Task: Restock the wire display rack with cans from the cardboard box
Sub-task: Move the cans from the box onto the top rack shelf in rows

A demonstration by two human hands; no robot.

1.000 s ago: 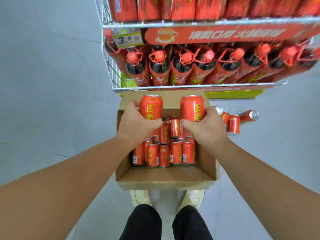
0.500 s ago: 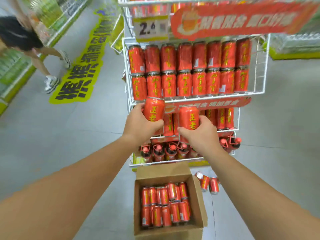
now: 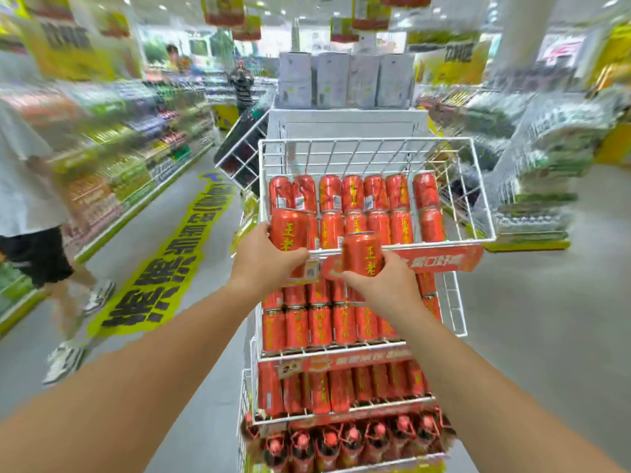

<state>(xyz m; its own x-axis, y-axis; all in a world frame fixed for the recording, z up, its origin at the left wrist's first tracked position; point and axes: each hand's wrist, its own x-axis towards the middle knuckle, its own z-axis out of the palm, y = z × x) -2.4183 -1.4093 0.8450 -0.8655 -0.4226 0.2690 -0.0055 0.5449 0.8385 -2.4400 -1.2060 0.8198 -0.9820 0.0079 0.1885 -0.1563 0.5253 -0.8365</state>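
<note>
The white wire display rack (image 3: 375, 142) stands in front of me with several tiers of red cans. Its top basket holds two rows of red cans (image 3: 375, 196), with free room above them. My left hand (image 3: 266, 264) grips one red can (image 3: 288, 230) upright at the basket's front left corner. My right hand (image 3: 386, 285) holds a second red can (image 3: 362, 252) upright just before the basket's front rim, near the middle. The cardboard box is out of view below.
Lower tiers carry more red cans (image 3: 327, 326) and dark bottles with red caps (image 3: 341, 442). A person in black shorts (image 3: 30, 233) walks on the left by the store shelves (image 3: 143, 145). A yellow floor sticker (image 3: 164, 264) lies beside the rack.
Both hands have lifted their cans from the box up past the lower tiers to the top basket. My view has swung up from the floor to the aisle.
</note>
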